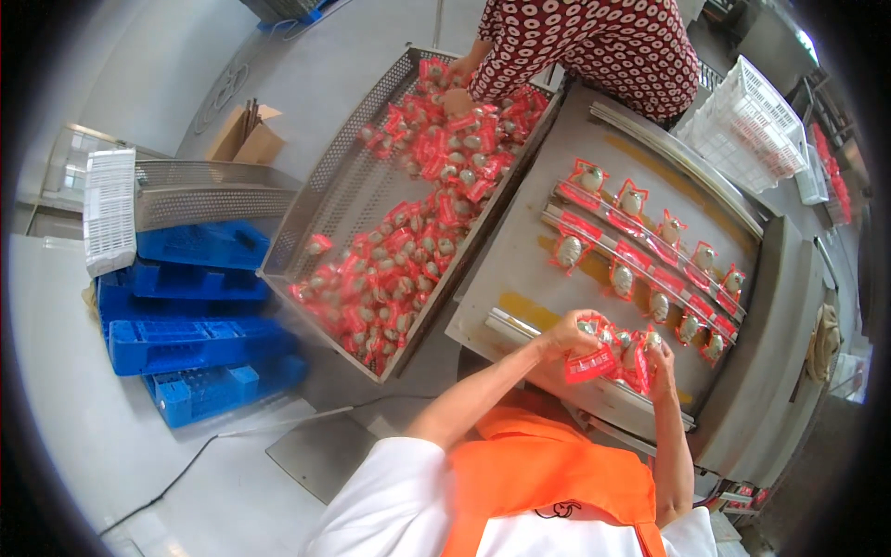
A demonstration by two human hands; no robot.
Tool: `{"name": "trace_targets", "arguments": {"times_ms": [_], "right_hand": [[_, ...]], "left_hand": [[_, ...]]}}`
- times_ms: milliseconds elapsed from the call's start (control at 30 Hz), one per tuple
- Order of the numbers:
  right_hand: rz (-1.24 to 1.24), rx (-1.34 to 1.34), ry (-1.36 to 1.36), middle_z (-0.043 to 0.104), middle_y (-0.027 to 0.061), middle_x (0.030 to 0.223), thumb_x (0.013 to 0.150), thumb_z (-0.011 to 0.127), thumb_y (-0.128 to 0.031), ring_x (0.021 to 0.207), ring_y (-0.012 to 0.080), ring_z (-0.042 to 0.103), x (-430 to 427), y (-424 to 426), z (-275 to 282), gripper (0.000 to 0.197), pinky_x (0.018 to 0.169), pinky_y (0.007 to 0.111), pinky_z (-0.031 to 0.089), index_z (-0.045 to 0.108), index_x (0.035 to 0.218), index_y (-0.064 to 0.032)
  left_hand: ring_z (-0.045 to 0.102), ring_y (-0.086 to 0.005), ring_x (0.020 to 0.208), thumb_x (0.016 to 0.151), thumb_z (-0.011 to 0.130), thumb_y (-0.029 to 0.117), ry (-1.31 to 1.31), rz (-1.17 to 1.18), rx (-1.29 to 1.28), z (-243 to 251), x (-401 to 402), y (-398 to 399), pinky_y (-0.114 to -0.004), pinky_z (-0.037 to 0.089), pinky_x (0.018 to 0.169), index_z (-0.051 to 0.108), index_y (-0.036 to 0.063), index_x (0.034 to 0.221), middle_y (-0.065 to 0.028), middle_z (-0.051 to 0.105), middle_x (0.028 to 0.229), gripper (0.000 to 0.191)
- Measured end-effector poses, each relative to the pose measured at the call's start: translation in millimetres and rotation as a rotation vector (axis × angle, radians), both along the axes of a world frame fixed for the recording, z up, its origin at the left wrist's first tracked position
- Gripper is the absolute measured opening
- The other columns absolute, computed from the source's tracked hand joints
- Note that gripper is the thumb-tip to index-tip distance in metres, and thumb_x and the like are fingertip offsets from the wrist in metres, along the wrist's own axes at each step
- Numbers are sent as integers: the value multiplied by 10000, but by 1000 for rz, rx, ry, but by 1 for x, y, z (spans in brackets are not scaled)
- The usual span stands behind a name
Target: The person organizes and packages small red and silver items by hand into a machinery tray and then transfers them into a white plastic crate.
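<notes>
My left hand point(572, 335) grips a red printed plastic pouch point(590, 365) with an egg-like item inside, at the near edge of a metal packing machine's flat bed point(515, 261). To its right, my right hand point(660, 362) has its fingers closed on another such pouch point(642, 361). More pouches lie between the hands, partly hidden. Farther in on the bed, filled pouches point(623, 278) lie in two rows, their red open ends along two metal sealing bars point(640, 261). A nearer bar point(511, 324) runs partly beneath my hands.
A large perforated metal tray point(327, 163) heaped with filled pouches point(418, 257) stands left of the machine. A co-worker in a patterned garment point(592, 49) reaches into its far end. Blue plastic pallets point(195, 344), a cardboard box point(257, 143) and white crates point(752, 132) stand around.
</notes>
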State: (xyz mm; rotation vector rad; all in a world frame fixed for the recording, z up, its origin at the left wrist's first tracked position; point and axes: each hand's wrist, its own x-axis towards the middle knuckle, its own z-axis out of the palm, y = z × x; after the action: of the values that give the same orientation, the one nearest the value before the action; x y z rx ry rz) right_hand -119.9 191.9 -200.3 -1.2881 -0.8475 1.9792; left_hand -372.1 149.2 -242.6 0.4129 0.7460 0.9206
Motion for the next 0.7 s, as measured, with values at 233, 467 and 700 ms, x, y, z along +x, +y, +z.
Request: {"name": "trace_targets", "arguments": {"times_ms": [233, 467, 700], "right_hand": [[204, 148, -247, 641, 32, 923, 777, 648, -143, 794, 104, 617, -179, 44, 48, 449, 703, 254, 513, 602, 1193, 19], [521, 142, -89, 688, 83, 1019, 833, 748, -163, 916, 124, 657, -443, 70, -56, 468, 785, 266, 534, 585, 1222, 41], [562, 74, -131, 681, 81, 994, 805, 757, -177, 887, 125, 649, -554, 77, -208, 417, 770, 263, 516, 634, 1149, 25]], "left_hand": [[609, -86, 808, 717, 712, 29, 139, 144, 142, 42, -181, -1, -225, 496, 673, 591, 41, 1186, -24, 627, 980, 485], [608, -91, 797, 752, 689, 5, 137, 342, 88, -50, -422, -31, -219, 491, 661, 578, 2, 1200, -52, 642, 966, 461], [597, -66, 733, 779, 666, -14, 110, 358, -122, -176, -518, -16, -218, 467, 595, 571, 30, 1200, -37, 623, 924, 434]]}}
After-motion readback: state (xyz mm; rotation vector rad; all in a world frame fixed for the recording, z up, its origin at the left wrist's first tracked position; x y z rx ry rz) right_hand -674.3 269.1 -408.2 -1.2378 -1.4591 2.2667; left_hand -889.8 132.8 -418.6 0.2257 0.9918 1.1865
